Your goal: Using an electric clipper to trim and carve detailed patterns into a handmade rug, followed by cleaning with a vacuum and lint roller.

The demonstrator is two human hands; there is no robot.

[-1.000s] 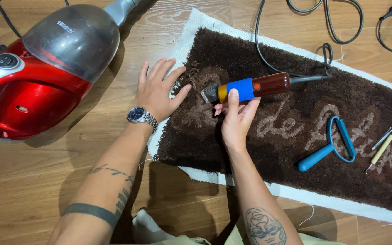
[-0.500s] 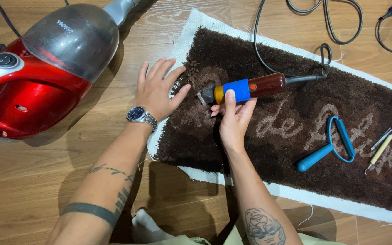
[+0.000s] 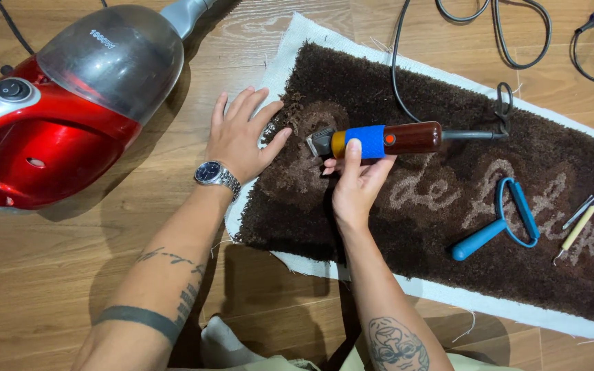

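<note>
A wooden plank floor [image 3: 49, 275] carries everything here. Across its right half lies a long dark-brown tufted rug [image 3: 448, 130] with lighter looping letters in the pile and a white cloth border; it looks soft, floppy and thick, and would sag if lifted by one edge. To the left stands a red handheld vacuum cleaner with a smoky clear dust cup [image 3: 63, 110], bulky and probably the heaviest thing in view.

The left hand [image 3: 242, 137] lies flat with fingers spread on the rug's left edge, pressing the pile down, a metal wristwatch [image 3: 212, 173] at its wrist. The right hand [image 3: 355, 182] is closed around a corded electric clipper with a blue taped grip and red-brown body [image 3: 379, 140], held level just above the pile, its metal blade pointing left towards the left hand's thumb. The clipper looks rigid, fairly weighty and smooth; the taped band seems the surest place to grip, well behind the blade.

Further right on the rug rest a blue plastic loop-handled tool [image 3: 500, 223] and a thin pale stick-like tool [image 3: 577, 227], both light.
</note>
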